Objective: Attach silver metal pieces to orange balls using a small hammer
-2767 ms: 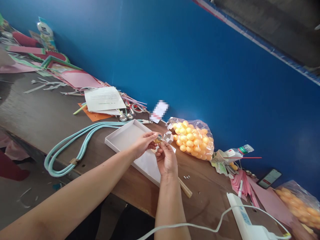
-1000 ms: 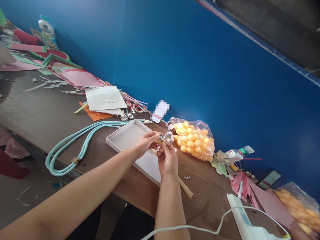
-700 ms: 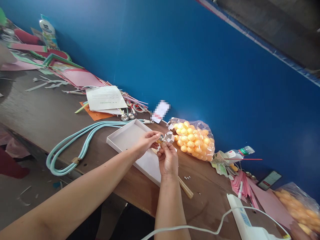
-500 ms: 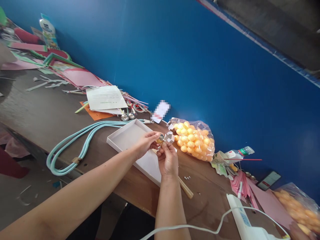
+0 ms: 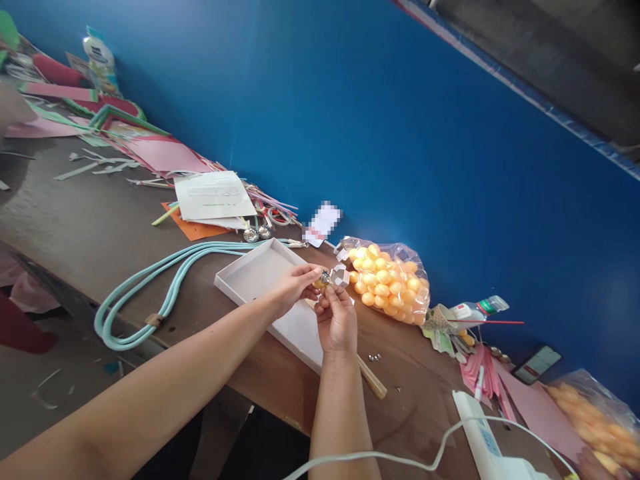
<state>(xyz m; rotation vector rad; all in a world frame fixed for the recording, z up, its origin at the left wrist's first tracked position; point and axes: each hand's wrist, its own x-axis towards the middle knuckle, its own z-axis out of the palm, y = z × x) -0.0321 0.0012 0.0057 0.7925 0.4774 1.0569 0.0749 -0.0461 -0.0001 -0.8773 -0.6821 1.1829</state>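
A small shiny silver ball (image 5: 324, 275), partly covered by fingertips, is pinched over the right part of a shallow white box (image 5: 245, 280). My left hand (image 5: 296, 285) has thumb and fingers closed on its left side. From below, my right hand (image 5: 336, 315) pinches at the same ball, its fingers curled; any smaller part between those fingertips is too small to make out. Just beyond the fingers lies a small clear and white packet (image 5: 340, 275). Two more silver balls (image 5: 257, 233) rest behind the box, beside the end of the light-blue cords (image 5: 173, 293).
A clear bag of orange balls (image 5: 385, 277) stands against the blue wall. Several tiny silver balls (image 5: 374, 358) and a wooden stick (image 5: 373, 378) lie right of my hands. A white cable (image 5: 390, 457) crosses in front, near a power strip (image 5: 477, 427). Papers (image 5: 215, 195) lie at left.
Both hands stay almost in place, with the silver ball turned slightly between the fingertips. The whole view has shifted very little.
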